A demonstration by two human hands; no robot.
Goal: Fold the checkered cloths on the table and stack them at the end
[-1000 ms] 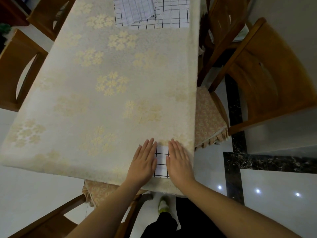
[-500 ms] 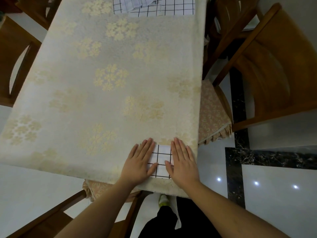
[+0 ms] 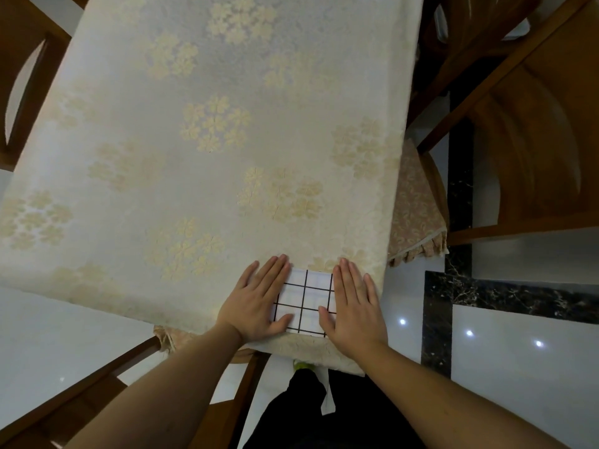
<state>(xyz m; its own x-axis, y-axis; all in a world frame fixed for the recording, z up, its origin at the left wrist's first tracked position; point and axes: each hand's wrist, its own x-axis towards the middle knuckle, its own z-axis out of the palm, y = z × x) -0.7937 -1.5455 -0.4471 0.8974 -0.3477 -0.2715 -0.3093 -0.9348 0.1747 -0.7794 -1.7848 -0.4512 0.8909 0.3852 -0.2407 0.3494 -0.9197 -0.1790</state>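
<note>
Tabletop (image 3: 207, 131), under a cream cover with pale floral motifs, fills most of the head view; wooden chairs (image 3: 534, 131) stand around it on a glossy tiled floor.

Change over the last second: the hands slide apart across the folded checkered cloth (image 3: 306, 303). A second ago they lay nearly side by side with only a narrow strip of grid between them; now several full squares show. The view has also dipped, so the unfolded cloths at the far end have dropped almost wholly out of frame, leaving only a sliver of grid line at the top edge.

Judgement: this reads as a smoothing pass on a finished fold, pressing it flat at the near right corner of the tabletop. More cloths remain to be folded and stacked.

Left hand (image 3: 259, 299): flat, fingers straight and together, palm down on the cloth's left edge; grips nothing.
Right hand (image 3: 355, 306): likewise flat, pressing the right edge; grips nothing.

Hidden or unclear: both side edges of the cloth lie under the palms, so its full outline and layer count cannot be told. A pale strip (image 3: 327, 400) hangs below the tabletop edge; what it is cannot be made out.
</note>
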